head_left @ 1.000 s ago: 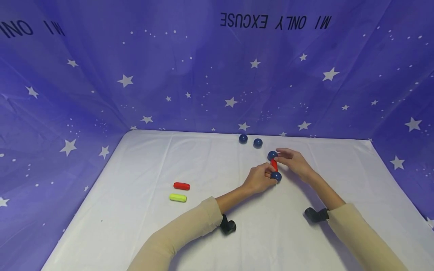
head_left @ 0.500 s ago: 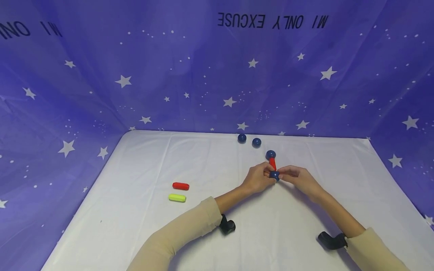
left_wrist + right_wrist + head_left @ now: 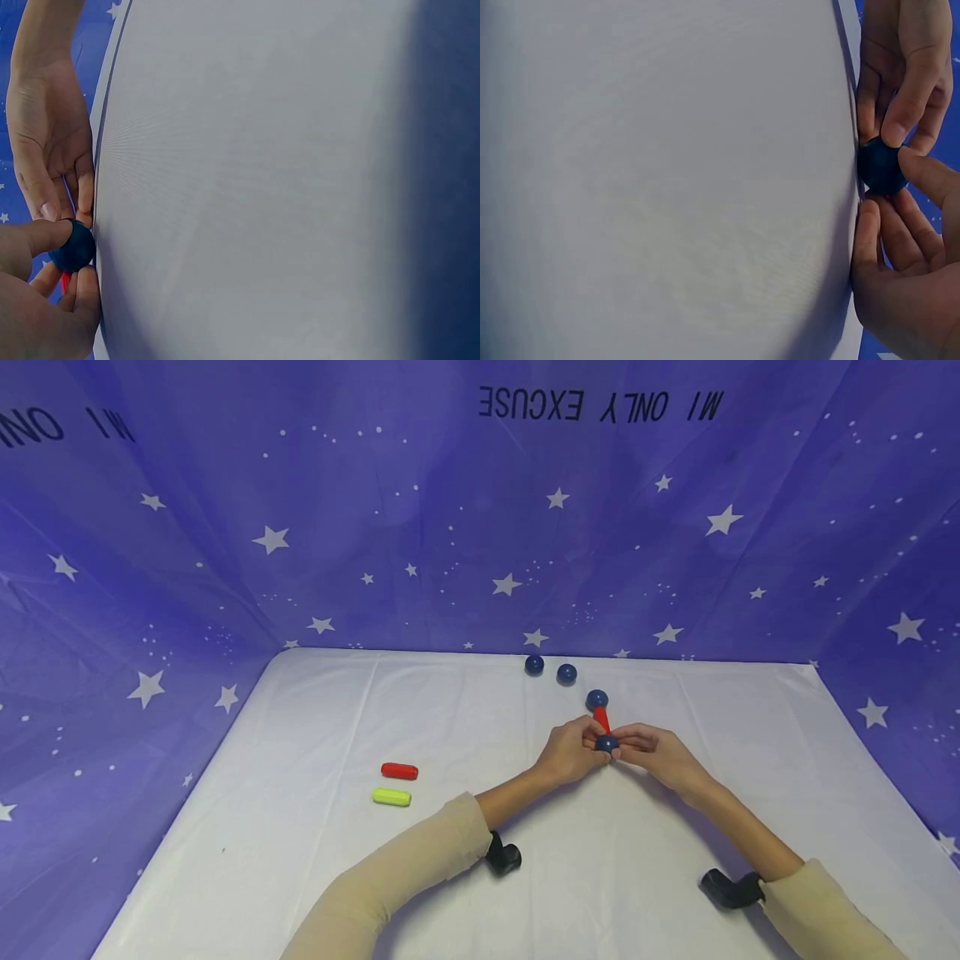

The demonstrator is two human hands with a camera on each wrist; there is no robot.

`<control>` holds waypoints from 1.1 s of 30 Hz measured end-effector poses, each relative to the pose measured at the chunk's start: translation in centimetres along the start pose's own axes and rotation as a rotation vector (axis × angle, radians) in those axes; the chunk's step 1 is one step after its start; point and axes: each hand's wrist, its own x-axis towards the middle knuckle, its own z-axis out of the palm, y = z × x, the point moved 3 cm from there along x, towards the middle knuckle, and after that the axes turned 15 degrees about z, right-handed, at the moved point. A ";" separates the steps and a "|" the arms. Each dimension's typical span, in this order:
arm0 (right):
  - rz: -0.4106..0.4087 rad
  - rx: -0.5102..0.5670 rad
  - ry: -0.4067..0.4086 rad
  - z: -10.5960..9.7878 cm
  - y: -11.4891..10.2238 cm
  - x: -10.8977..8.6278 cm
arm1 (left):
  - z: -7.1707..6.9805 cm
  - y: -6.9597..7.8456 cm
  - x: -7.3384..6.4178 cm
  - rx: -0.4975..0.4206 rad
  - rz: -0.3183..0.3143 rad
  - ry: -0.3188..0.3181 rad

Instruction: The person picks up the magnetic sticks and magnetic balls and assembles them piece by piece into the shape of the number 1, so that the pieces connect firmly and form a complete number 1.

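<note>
A red rod [image 3: 602, 719] joins two blue balls in the head view, one at each end. My left hand [image 3: 572, 753] pinches the near blue ball [image 3: 607, 744] from the left, thumb on its near side. From the right, my right hand [image 3: 666, 762] grips the same ball with thumb and fingers. Both thumbs press this ball [image 3: 883, 166] in the right wrist view, and the left wrist view shows a sliver of red rod [image 3: 65, 282] beyond it. The far blue ball [image 3: 597, 700] is untouched. Fingers partly cover the rod's near end.
Two loose blue balls [image 3: 534, 665] [image 3: 566, 674] lie near the table's back edge. To the left, a second red rod [image 3: 399, 771] lies beside a yellow-green rod [image 3: 392, 797]. A starry purple cloth [image 3: 420, 510] rises behind the white table [image 3: 315, 718].
My right hand has left the far blue ball, come nearer along the rod, and now grips the near ball together with my left hand. The left hand has stayed nearly in place.
</note>
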 end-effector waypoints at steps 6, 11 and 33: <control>0.011 0.017 -0.012 0.0 0.0 0.1 | -0.1 0.1 -0.1 -0.015 -0.008 -0.007; 0.036 0.007 -0.006 -0.1 0.2 0.2 | -1.1 0.2 -0.5 0.032 0.003 -0.045; 0.068 0.003 -0.007 -0.3 0.2 0.2 | -15.0 0.7 -8.5 0.009 -0.029 0.052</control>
